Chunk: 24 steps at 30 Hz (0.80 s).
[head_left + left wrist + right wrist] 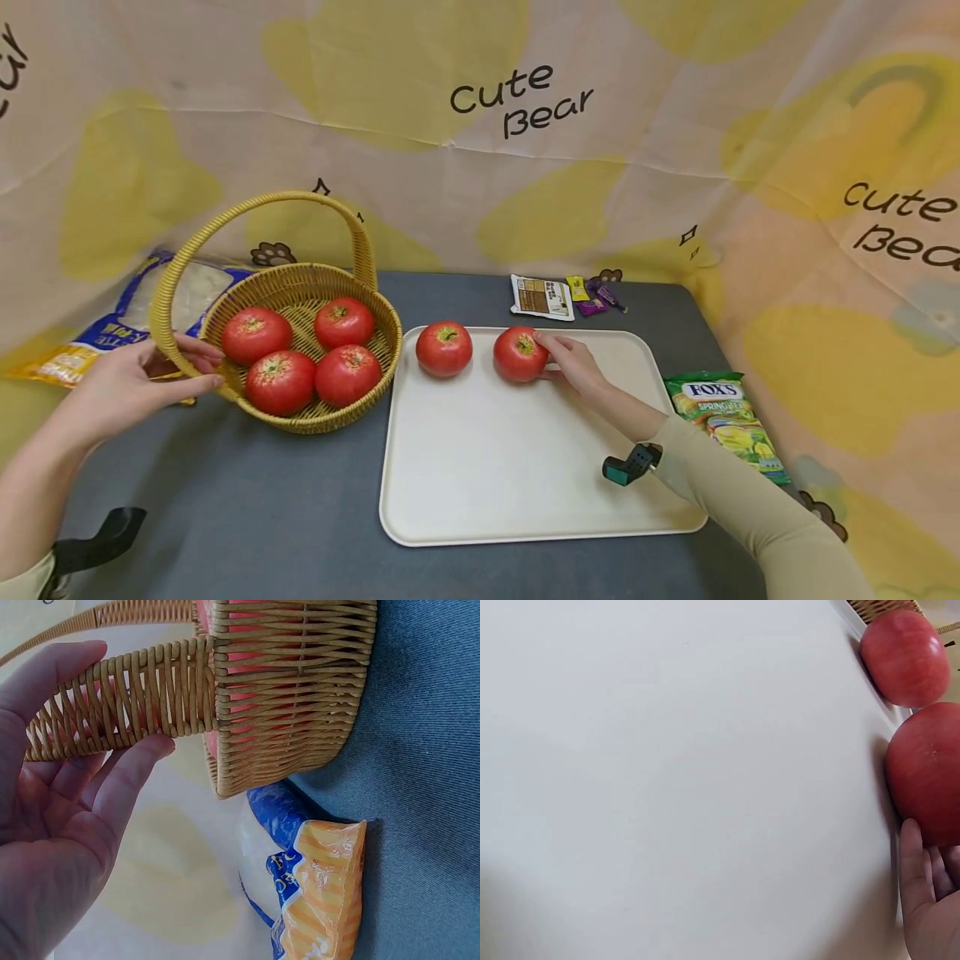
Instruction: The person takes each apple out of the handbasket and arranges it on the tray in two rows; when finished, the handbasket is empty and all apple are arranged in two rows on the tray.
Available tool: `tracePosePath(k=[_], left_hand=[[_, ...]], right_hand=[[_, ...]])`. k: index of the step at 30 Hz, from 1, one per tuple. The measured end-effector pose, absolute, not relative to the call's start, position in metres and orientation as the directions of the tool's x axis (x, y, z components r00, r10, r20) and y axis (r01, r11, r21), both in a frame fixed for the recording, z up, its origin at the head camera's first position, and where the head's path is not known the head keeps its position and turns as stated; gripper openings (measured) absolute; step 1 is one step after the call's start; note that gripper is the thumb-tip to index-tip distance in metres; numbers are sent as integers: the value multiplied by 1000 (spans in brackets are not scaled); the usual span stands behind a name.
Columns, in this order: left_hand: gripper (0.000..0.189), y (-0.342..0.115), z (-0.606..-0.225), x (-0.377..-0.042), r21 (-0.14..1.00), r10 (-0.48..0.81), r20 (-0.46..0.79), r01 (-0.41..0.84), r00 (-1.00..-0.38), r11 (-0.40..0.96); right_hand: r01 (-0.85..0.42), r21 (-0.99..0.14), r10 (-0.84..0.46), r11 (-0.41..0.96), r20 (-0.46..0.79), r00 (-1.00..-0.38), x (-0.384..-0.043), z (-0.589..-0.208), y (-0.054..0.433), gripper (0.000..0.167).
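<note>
My left hand [142,375] grips the lower end of the handle of a yellow wicker basket [322,425]. In the left wrist view, the thumb and fingers lie on either edge of the woven handle [142,697]. Several red tomatoes [281,382] lie inside the basket. At the far edge of a white tray [480,467], my right hand [577,367] holds a tomato [517,357] from its right side. The right wrist view shows the thumb against this tomato [930,772], other fingers partly hidden behind. Another tomato [444,349] sits to its left on the tray.
A blue and yellow bag [127,312] lies behind the basket on the left. Beyond the tray are a white-and-brown packet [542,298] and small yellow and purple wrapped sweets [592,296]. A green FOX'S bag [723,421] lies at the tray's right. A printed cloth [420,217] hangs behind.
</note>
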<state>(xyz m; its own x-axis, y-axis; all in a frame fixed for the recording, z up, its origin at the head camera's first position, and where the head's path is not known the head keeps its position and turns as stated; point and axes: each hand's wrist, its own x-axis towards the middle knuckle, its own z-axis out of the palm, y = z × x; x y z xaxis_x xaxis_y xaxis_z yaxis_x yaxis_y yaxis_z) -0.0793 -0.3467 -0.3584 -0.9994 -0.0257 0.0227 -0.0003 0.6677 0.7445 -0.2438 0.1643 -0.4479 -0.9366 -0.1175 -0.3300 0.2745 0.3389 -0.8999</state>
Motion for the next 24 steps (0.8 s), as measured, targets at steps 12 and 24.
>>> tracePosePath(k=[12,24], left_hand=[[26,-346,-356,-80,736,-20,37,14,-999,677],[28,-346,-357,-79,734,-14,37,18,-999,679]], right_hand=[[104,-918,-88,383,-148,-985,-255,-428,160,37],[-117,-954,-514,277,-44,-857,-261,-385,78,24]])
